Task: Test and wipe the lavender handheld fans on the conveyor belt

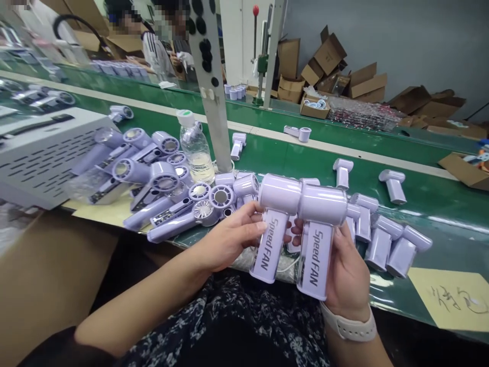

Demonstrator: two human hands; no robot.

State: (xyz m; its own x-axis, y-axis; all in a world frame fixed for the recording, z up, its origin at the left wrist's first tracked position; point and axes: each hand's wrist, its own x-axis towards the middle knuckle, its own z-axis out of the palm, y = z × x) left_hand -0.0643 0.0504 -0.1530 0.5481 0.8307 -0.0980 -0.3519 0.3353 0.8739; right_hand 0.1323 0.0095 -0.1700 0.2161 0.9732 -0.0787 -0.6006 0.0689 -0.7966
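Observation:
Two lilac handheld fans, each marked "Speed FAN" on its handle, are held side by side in front of me. My left hand [239, 232] is closed round the handle of the left fan [280, 196]. Round the handle of the right fan [323, 204] my right hand [349, 265] is wrapped, a white watch band on its wrist. The barrels of the two fans touch or nearly touch. Behind them stand several more lilac fans [405, 250] on the bench. To the left lies a heap of fans [164, 176], some with open-looking handles showing dark inner parts.
A bottle [198, 153] of pale liquid stands beside a metal post [217, 117]. At left is a grey perforated metal box [76, 163]. Fans lie on the green conveyor [267, 158]. A yellow paper [454, 295] is at right. Cardboard boxes [326, 56] and people are beyond.

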